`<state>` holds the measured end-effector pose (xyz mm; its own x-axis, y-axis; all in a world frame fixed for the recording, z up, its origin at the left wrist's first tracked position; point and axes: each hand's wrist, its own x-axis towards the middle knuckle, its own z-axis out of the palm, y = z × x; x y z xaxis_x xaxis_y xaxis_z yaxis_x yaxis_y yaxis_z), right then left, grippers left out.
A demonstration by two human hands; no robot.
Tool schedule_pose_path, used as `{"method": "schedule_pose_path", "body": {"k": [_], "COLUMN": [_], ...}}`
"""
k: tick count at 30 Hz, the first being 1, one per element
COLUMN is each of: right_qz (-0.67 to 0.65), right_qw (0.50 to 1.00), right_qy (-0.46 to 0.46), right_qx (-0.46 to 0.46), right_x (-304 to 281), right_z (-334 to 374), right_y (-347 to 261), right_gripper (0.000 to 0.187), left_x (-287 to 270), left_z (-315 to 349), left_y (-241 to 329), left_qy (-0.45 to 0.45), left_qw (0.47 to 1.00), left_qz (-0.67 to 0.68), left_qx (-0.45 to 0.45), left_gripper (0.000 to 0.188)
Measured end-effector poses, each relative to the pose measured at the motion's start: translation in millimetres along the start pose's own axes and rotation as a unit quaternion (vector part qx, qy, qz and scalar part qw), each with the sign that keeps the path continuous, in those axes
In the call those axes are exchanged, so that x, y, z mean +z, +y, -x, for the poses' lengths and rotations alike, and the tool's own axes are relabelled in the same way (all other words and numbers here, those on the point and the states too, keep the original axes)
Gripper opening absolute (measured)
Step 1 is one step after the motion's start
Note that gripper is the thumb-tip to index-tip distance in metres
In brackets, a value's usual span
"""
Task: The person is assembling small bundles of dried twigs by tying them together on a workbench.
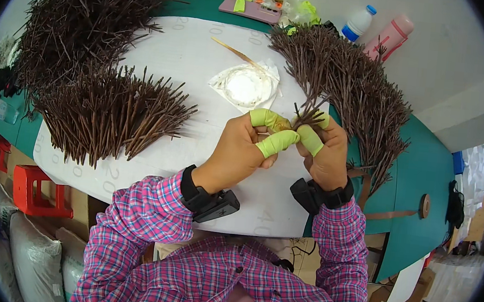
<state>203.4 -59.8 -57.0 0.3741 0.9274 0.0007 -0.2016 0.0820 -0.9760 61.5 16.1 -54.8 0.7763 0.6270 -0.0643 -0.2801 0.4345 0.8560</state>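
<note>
Close together above the middle right of the table, my left hand [239,151] and my right hand [329,153] meet at a small brown branched twig [310,117]. Yellow-green wraps cover the thumb and index finger of both. The left fingertips pinch at the twig's lower end, where a small yellowish-brown bit shows; the right thumb and fingers close around its stem. Its forked tips point up and away from me. Part of the stem is hidden behind the fingers. Just beyond the hands lies a round white dish [245,87] on crumpled white paper, with a thin wooden stick [234,51] beside it.
Brown twigs are piled at the far left [85,19], near left [111,112] and right [353,86]. A brown tape roll [425,206] stands on the green table [421,168], its strip trailing left. A phone [249,10] and two bottles [359,23] are at the back.
</note>
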Motion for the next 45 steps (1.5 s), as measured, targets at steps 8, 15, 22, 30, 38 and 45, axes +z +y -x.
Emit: {"method": "schedule_pose_path", "body": {"k": [8,15,22,30,38,45], "right_qz": [0.009,0.012,-0.026,-0.049,-0.03,0.003], "right_qw": [0.999,0.999,0.999,0.997,0.996,0.993], "right_qy": [-0.013,-0.014,-0.01,0.011,0.016,0.015], "right_qx": [-0.047,-0.038,-0.019,-0.053,-0.086,-0.117], "right_x": [-1.0,-5.6,9.5,2.1,5.2,2.6], "right_z": [1.9,0.6,0.8,9.3,7.8,7.0], "right_y": [-1.2,0.6,-1.1,9.8,18.4,22.3], "right_gripper": [0.014,0.014,0.018,0.016,0.013,0.013], "left_x": [-5.0,-2.7,-7.6,-2.0,-3.8,-6.7], "left_z": [-2.8,-3.7,0.6,-6.0,-3.5,-2.4], "left_y": [-4.3,-5.4,-4.9,-13.0,-11.5,-11.2], "left_qy": [-0.034,-0.037,-0.023,-0.091,-0.103,-0.109], "left_qw": [0.999,0.997,0.999,0.996,0.991,0.99], "left_qz": [0.033,0.057,-0.004,0.018,0.075,0.075], "left_qx": [-0.015,-0.031,-0.046,-0.018,-0.029,-0.036], "left_gripper": [0.013,0.015,0.02,0.024,0.022,0.022]}}
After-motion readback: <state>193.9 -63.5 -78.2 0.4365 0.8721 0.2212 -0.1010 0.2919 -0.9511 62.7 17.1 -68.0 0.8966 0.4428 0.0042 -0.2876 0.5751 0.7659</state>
